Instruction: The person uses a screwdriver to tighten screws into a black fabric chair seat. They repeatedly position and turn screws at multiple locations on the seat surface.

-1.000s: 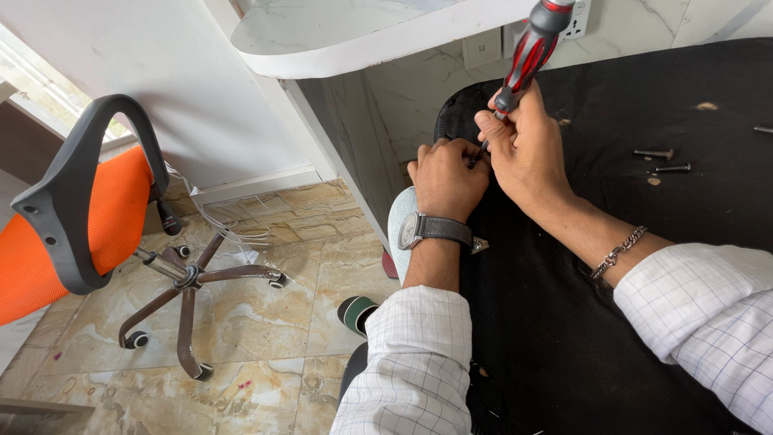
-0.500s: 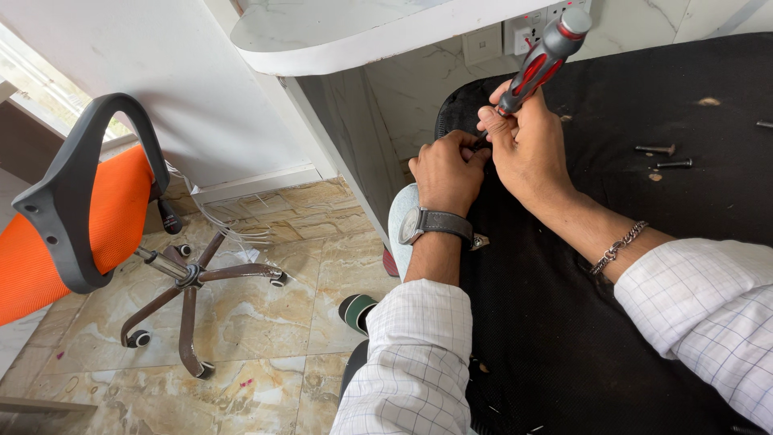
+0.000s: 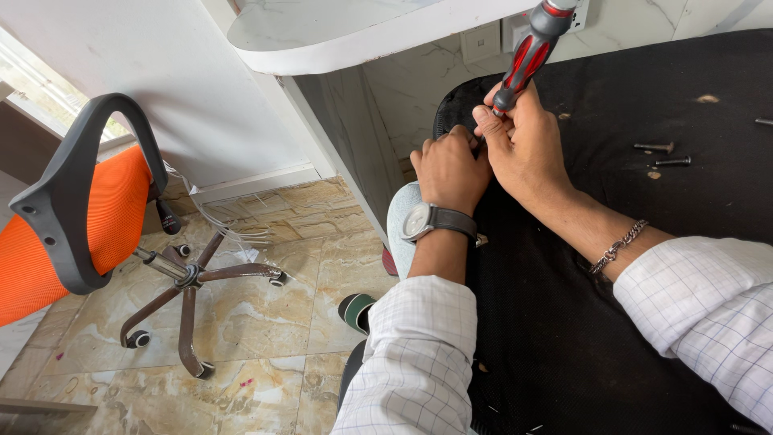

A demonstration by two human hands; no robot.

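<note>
On the black seat pad (image 3: 644,266), our right hand (image 3: 527,149) grips a red screwdriver (image 3: 527,56) tilted up-right, tip beside our closed left hand (image 3: 447,165), contents hidden.

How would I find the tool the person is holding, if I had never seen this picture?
Find the big black upholstered panel filling the right side. At its upper left edge, both hands meet, and the right hand grips a screwdriver slanting upward. Its red-and-black handle sets it apart from the small dark screws lying loose nearby.
</note>
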